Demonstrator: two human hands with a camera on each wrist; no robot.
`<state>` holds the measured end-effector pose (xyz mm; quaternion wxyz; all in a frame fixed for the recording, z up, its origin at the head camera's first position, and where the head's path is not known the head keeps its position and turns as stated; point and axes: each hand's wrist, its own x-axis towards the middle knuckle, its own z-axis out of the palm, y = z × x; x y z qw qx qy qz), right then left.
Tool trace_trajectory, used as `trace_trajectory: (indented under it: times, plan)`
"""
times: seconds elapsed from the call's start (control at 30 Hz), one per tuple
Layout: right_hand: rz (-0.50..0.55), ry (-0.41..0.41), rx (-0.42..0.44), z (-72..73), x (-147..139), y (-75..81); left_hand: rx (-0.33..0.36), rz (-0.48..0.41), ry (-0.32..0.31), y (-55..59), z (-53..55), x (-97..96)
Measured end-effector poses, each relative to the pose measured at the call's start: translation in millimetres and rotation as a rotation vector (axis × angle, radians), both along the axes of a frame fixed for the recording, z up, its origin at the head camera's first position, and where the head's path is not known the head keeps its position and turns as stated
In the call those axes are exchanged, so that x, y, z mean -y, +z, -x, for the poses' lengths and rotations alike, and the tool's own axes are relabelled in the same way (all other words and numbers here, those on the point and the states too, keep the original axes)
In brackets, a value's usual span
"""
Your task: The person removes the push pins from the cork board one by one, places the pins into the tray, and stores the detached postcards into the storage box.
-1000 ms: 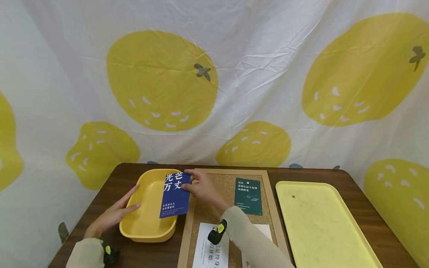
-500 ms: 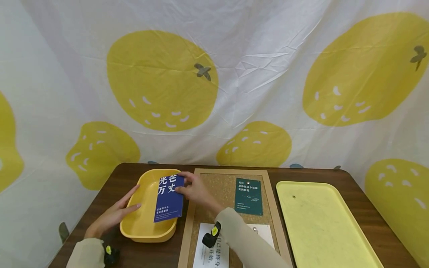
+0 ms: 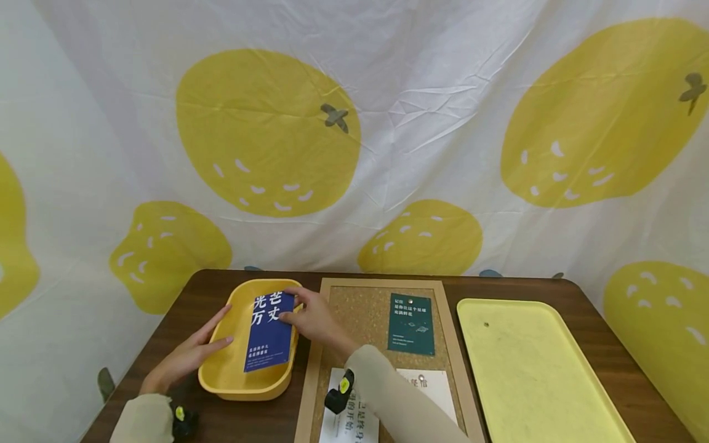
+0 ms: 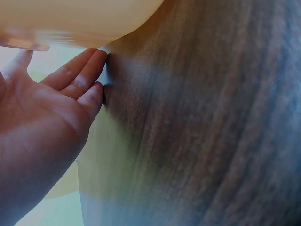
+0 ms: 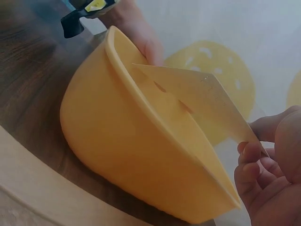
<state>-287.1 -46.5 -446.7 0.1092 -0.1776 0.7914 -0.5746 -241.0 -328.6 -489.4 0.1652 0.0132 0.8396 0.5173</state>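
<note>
The blue card (image 3: pixel 269 335) hangs tilted over the basin (image 3: pixel 221 371); half a second ago it sat further toward 3 o'clock, across the rim. Now it lies within the outline, so the carry looks well along. The right hand's (image 3: pixel 318 317) grip pinches its 2 o'clock edge, forearm reaching in from 5 o'clock. The left hand (image 3: pixel 191 357) holds the basin's 9 o'clock wall, thumb inside. The board (image 3: pixel 354 326) lies at 3 o'clock.

Head view: cream left sleeve (image 3: pixel 141 419), eight o'clock; cream right sleeve (image 3: pixel 390 387), six o'clock; black wrist cameras (image 3: pixel 335 401), yellow patches (image 3: pixel 344 386).
</note>
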Motion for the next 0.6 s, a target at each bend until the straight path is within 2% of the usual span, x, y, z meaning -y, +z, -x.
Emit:
trace_trajectory:
  times: [0.4,0.6]
  plan:
    - [-0.042,0.007,0.043,-8.4,13.2,-4.0,0.024,0.029,0.017,-0.2,-0.3,-0.6]
    - [-0.058,0.031,0.003,-10.4,17.1,-9.1,0.025,0.014,0.019,-0.2,-1.4,-1.4]
